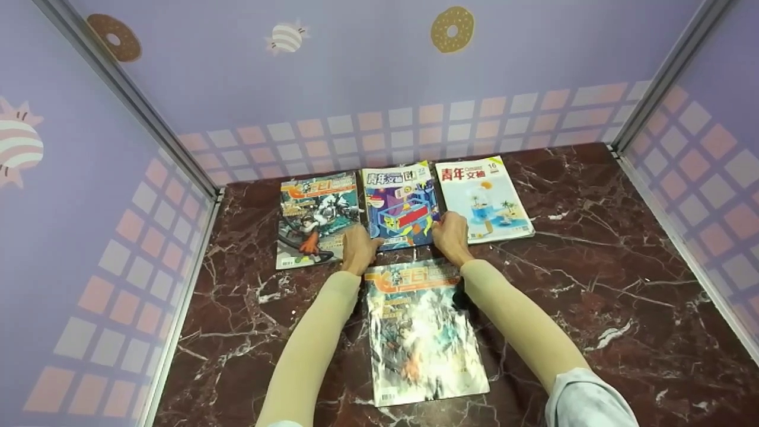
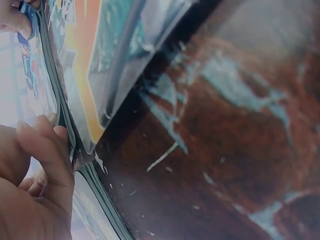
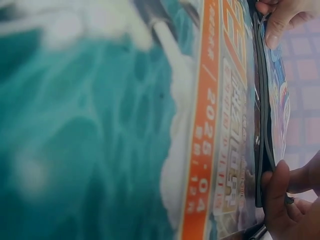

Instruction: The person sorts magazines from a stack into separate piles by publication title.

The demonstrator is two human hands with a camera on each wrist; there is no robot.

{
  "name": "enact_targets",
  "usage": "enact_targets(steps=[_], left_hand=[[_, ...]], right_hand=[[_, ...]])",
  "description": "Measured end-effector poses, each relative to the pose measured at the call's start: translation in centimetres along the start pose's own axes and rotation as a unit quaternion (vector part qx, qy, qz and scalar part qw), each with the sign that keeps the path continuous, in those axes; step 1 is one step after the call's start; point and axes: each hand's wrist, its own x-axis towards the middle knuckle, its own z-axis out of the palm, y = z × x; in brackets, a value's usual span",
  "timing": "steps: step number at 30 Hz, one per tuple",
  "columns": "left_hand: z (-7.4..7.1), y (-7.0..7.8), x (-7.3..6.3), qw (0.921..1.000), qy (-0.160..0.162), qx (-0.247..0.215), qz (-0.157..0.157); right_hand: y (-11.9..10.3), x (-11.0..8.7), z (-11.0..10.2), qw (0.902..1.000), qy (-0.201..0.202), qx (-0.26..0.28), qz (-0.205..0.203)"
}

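In the head view a purple-blue magazine [image 1: 400,210] lies in the middle of a row of three. My left hand [image 1: 359,246] pinches its near left corner, and my right hand [image 1: 452,237] grips the near right corner. Both wrist views show the near edge of that magazine [image 3: 276,95] between the two hands, the right thumb [image 3: 280,175] on its cover. Left of it lies a magazine with an orange title [image 1: 317,222], partly behind my left hand. A pale blue magazine [image 1: 489,201] with a red title sits on the right, close to my right hand.
Nearer to me, between the forearms, lies another orange-titled magazine [image 1: 424,338] with a glossy, glare-covered front. All rest on a dark red marbled tabletop [image 1: 575,308]. Purple patterned panels [image 1: 379,71] enclose the back and both sides.
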Motion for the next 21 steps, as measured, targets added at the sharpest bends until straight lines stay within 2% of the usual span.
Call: enact_targets(steps=[10, 12, 15, 17, 21], left_hand=[[0.3, 0.1, 0.1, 0.9997, 0.017, 0.008, 0.017], [1.0, -0.8, 0.8, 0.9994, 0.023, 0.009, 0.023], [1.1, -1.1, 1.0, 0.9992, 0.028, 0.011, 0.025], [1.1, -1.2, 0.9, 0.9991, 0.032, 0.013, 0.024], [0.3, -0.4, -0.3, 0.9992, 0.030, 0.023, 0.015]], right_hand=[[0.0, -0.3, -0.1, 0.9995, 0.012, -0.027, -0.009], [-0.1, -0.4, -0.2, 0.9990, 0.011, -0.043, -0.005], [-0.2, -0.4, -0.4, 0.9976, 0.011, -0.069, -0.001], [-0.3, -0.4, -0.6, 0.9965, 0.007, -0.083, -0.002], [-0.7, -0.7, -1.2, 0.9966, -0.002, -0.082, -0.001]])
